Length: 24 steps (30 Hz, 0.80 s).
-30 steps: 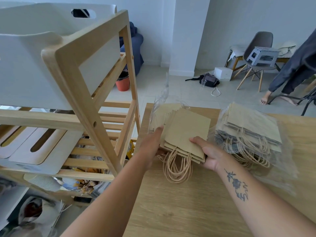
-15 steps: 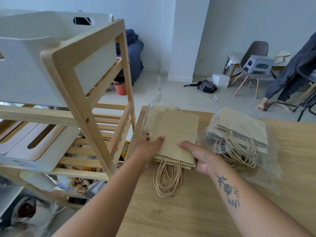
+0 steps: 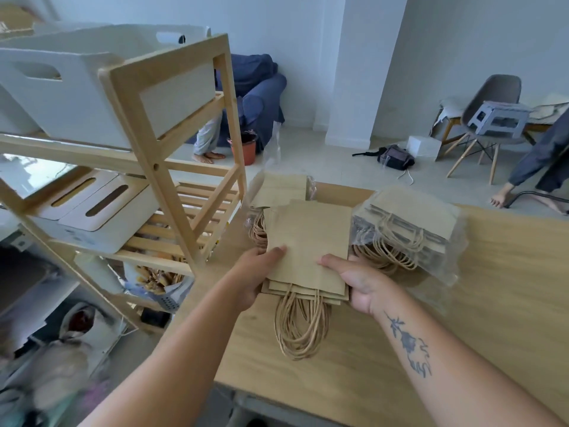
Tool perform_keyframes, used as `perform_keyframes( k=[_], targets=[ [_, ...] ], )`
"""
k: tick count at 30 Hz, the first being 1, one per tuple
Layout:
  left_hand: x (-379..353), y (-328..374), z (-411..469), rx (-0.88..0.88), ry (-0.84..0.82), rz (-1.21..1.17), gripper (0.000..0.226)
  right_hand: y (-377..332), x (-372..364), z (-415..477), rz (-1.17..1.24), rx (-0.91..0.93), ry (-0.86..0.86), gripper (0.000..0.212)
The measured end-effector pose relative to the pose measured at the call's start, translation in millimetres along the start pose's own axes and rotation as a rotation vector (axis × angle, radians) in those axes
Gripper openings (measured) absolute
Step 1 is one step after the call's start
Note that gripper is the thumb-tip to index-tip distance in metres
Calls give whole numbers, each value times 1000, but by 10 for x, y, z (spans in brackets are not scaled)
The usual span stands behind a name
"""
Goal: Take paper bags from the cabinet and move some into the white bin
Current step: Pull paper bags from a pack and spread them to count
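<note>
1. Both hands have the stack of flat brown paper bags between them, low over the light wooden bench, with the looped cord handles trailing toward the person.
2. The left hand grips the stack's left edge, thumb on top.
3. The right hand clasps the right edge, thumb on top too.
4. A plastic-wrapped pack of brown bags lies just right of the stack.
5. The white plastic bin sits on the wooden rack's top shelf, well apart to the left.

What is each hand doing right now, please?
Left hand: grips the left edge of the stack of paper bags.
Right hand: grips the same stack's right edge, thumb on top.
</note>
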<state>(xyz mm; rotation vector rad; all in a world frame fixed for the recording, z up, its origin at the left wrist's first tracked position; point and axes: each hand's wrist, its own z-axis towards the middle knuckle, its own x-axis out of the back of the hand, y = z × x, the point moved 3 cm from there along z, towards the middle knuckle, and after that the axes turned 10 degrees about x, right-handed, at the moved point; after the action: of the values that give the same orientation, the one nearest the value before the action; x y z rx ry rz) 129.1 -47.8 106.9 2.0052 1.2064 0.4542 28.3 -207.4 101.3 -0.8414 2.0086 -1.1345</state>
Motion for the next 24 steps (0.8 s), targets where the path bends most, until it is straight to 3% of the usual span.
perform_keyframes(
  k=[3, 9, 12, 14, 16, 18, 22, 24],
  targets=[
    [-103, -300, -147, 92, -28, -80, 42, 127, 114, -211, -28, -42, -26, 31],
    [-178, -692, -359, 201, -27, -40, 46, 300, 262, -522, -219, -58, -106, 46],
    [-204, -742, -452, 253, -41, -3, 44, 276, 265, -638, -422, 29, -128, 64],
    [-195, -737, -475, 289, -63, -12, 45, 257, 278, -695, -423, 106, -141, 75],
    [-172, -707, -487, 337, -95, -12, 48, 235, 339, -795, -376, 204, -143, 63],
    [-139, -674, -489, 381, -136, 20, 44, 227, 501, -904, -545, 369, -118, 55],
    [-88, -634, -525, 431, -189, 78, 30, 377, 670, -942, -1224, 605, -241, 116],
    [-82, -638, -534, 450, -214, 89, 29, 442, 561, -946, -1296, 748, -268, 124]
  ],
)
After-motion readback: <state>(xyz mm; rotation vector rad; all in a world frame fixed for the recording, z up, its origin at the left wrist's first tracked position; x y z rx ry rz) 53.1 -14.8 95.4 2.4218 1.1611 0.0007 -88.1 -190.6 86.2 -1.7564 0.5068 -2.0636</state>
